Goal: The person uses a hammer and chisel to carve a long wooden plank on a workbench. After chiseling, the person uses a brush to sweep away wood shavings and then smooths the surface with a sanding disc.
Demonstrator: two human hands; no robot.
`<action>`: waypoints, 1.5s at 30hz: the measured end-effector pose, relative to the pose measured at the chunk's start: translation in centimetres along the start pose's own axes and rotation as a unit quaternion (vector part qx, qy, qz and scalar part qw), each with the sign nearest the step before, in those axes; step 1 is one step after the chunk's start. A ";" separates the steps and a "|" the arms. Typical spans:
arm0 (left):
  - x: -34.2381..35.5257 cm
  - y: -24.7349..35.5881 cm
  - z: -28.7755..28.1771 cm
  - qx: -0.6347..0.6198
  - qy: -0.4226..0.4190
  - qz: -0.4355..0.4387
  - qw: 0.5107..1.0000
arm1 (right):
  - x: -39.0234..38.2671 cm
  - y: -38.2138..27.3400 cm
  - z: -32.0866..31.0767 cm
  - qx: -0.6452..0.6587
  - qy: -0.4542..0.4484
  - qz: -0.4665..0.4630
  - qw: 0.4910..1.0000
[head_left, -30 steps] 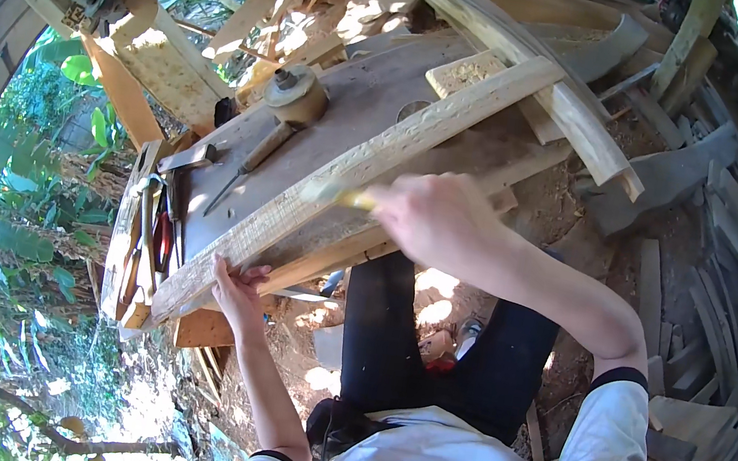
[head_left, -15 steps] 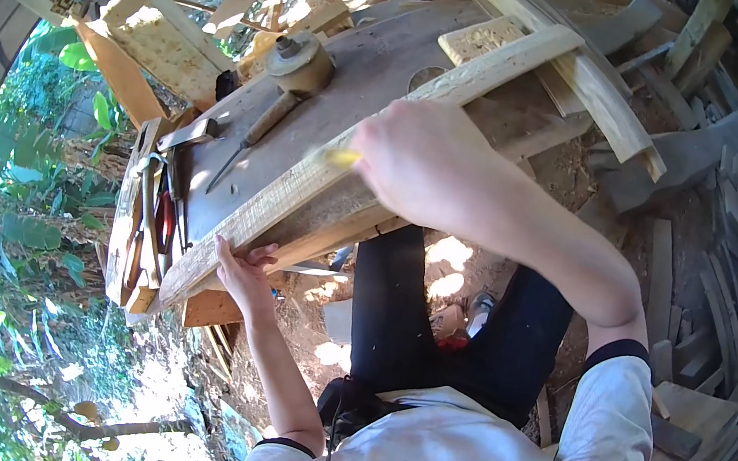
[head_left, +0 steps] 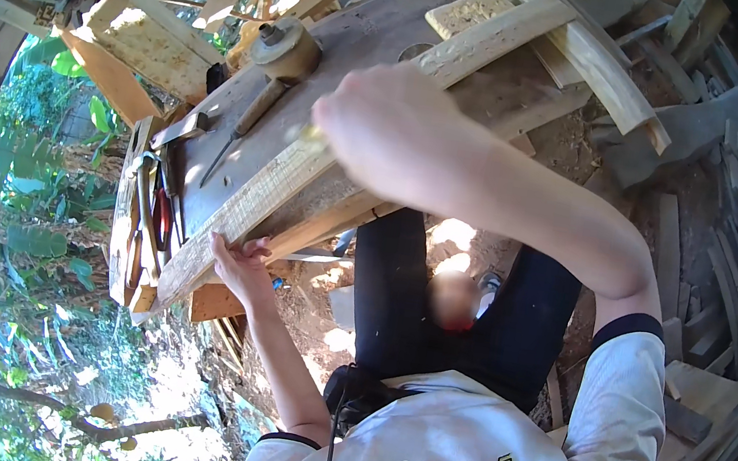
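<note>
A long pale wooden board (head_left: 266, 185) lies slantwise along the near edge of the workbench (head_left: 384, 32). At its lower left part, my left hand (head_left: 244, 271) grips the near edge with thumb and fingers. Higher up, my right hand (head_left: 385, 123) is closed over the board, blurred by motion. A small yellow thing (head_left: 313, 133) shows at its fingertips, too smeared to name; the hand and forearm hide part of the board behind them.
A round wooden mallet (head_left: 286, 49) and a thin-bladed tool with a wooden handle (head_left: 259, 107) lie on the bench. Several hand tools, including red-handled pliers (head_left: 163, 219), fill a rack at the left end. Long wood strips (head_left: 594, 68) cross at the far right.
My right hand has moved a little left over the board, with the yellow thing. My left hand keeps its grip. The whole view has shifted slightly, and a blurred brown shape between my legs has moved.
</note>
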State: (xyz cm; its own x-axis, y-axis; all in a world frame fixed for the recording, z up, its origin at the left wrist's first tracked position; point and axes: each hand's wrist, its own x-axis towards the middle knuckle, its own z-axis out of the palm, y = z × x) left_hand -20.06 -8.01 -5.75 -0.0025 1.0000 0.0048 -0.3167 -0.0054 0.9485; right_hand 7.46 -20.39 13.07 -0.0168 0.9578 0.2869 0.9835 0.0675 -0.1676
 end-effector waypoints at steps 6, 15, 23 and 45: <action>-0.7 0.2 1.5 0.041 0.015 0.026 0.999 | 1.0 -1.3 1.2 -0.208 -0.082 0.068 0.972; -0.7 -0.4 0.2 0.115 -0.039 0.072 0.990 | 5.7 -9.3 0.3 -0.018 -0.134 -0.042 0.990; -1.5 -1.3 -1.9 0.194 -0.033 0.039 0.980 | 7.3 -20.3 10.6 0.126 -0.161 -0.131 0.970; -0.8 -1.1 0.4 0.087 -0.089 0.078 0.989 | 4.7 -4.0 5.0 0.130 -0.059 -0.017 0.990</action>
State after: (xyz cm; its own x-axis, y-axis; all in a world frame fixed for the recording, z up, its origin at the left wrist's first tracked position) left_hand -19.37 -8.85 -6.65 0.1338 0.9716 0.1954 -0.1567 -0.1740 0.9722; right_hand 2.53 -14.79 10.40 -0.0847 0.9786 0.1876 0.9030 0.1550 -0.4008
